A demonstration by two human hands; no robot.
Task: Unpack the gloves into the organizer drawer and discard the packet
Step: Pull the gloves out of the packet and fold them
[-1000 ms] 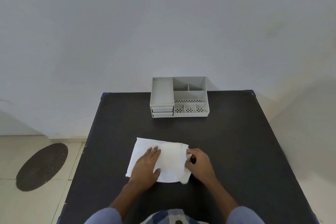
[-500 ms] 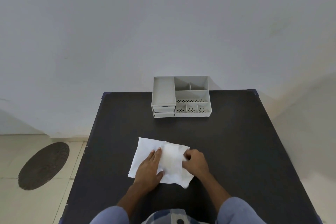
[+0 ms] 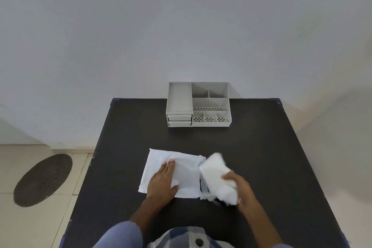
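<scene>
**Gloves out of the packet, one hand pinning, one hand gripping**

The left hand (image 3: pixel 162 182) lies flat and spread on the white packet (image 3: pixel 173 173), palm down, fingers straight and close together, pointing toward the far end of the table (image 3: pixel 261 147). It grips nothing; it simply presses the packet against the dark tabletop. The packet lies flat near the person's edge of the table, its right end torn and ragged.

The right hand (image 3: pixel 239 189) is closed around a thick white wad of gloves (image 3: pixel 216 177), thumb across the top and fingers curled underneath. The wad is blurred, so I cannot tell how many gloves are in it. It sits just beside the packet's open right end, touching or overlapping the torn edge there, and it slants up and away from the hand toward the far side.

The two hands are close but not touching, with the right part of the packet between them.

The grey organizer (image 3: pixel 198 104) stands at the far edge of the table against the wall, well apart from both hands. Its two small drawers (image 3: pixel 179 120), stacked at its front left corner, are closed. Its open top compartments look bare.
</scene>
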